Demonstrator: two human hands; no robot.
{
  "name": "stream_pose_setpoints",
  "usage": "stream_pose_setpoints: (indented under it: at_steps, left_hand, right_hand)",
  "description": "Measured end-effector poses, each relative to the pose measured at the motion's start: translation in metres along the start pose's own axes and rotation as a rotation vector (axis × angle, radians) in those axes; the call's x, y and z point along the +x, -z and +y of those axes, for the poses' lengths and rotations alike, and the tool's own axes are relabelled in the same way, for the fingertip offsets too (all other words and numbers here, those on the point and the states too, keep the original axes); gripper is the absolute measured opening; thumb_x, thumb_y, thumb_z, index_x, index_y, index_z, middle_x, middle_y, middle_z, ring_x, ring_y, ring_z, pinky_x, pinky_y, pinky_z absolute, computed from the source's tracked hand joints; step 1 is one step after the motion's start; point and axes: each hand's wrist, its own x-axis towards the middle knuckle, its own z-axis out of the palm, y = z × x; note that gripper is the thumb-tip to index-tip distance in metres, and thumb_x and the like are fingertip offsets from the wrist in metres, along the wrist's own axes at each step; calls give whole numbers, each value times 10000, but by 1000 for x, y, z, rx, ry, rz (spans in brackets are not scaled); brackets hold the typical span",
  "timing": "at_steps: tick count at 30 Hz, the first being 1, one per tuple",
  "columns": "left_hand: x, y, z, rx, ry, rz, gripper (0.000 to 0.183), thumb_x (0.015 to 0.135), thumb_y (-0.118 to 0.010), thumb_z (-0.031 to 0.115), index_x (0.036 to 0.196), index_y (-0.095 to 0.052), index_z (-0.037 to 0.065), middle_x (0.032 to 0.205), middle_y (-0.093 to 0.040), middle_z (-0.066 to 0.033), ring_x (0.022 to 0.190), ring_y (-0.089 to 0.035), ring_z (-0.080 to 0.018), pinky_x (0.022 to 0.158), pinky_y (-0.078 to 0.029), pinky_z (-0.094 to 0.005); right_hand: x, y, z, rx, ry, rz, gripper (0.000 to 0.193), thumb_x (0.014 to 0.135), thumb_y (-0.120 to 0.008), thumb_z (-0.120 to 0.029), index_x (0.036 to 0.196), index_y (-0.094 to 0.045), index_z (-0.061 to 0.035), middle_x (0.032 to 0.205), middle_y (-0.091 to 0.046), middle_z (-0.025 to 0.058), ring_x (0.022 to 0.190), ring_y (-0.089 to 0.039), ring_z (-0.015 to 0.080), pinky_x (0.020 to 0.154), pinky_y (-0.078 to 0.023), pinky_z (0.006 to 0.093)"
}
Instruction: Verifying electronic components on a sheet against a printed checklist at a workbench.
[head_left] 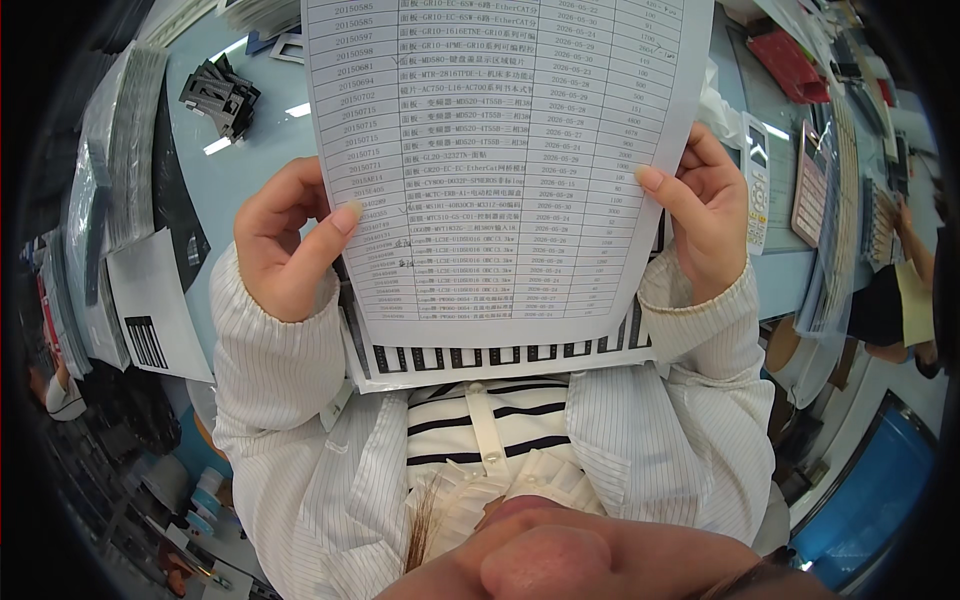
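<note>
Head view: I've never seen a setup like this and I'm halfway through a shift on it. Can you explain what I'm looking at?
There is no machine here, just a person working bare-handed. The single picture comes from a wide fisheye camera worn on the head and looking down, so edges bend and the striped sleeves show below. Picture left is the person's left.

The left hand and right hand hold a printed sheet by its sides, thumbs on the front. A white sheet with black bars shows beneath its lower edge.

On the table lie a pile of black parts at far left and a pink keypad device, perhaps a calculator, at right.
</note>
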Motion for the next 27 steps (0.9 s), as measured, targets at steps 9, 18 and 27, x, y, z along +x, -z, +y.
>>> stream_pose_setpoints:
  at_steps: [9,18,27]
  left_hand:
    - [0,0,1,0,15,5,234,752,-542,63,950,-522,-60,841,-598,-76,715,-538,-108,686,-434,-243]
    - [1,0,-1,-23,-1,-1,229,754,-538,53,952,-521,-61,845,-597,-76,709,-533,-106,685,-432,-242]
    - [0,0,0,-13,7,-2,233,754,-537,54,956,-521,-61,849,-598,-80,716,-543,-112,686,-437,-243]
  right_hand:
    - [0,0,0,9,7,-7,353,726,-600,8,1048,-463,44,983,-574,116,905,-549,150,808,-428,264]
    - [0,1,0,10,-21,-2,412,708,-610,-6,1086,-454,43,1004,-563,124,906,-542,164,826,-405,272]
    - [0,-1,0,12,-25,5,416,707,-615,-12,1086,-454,44,1003,-564,127,905,-543,164,825,-406,274]
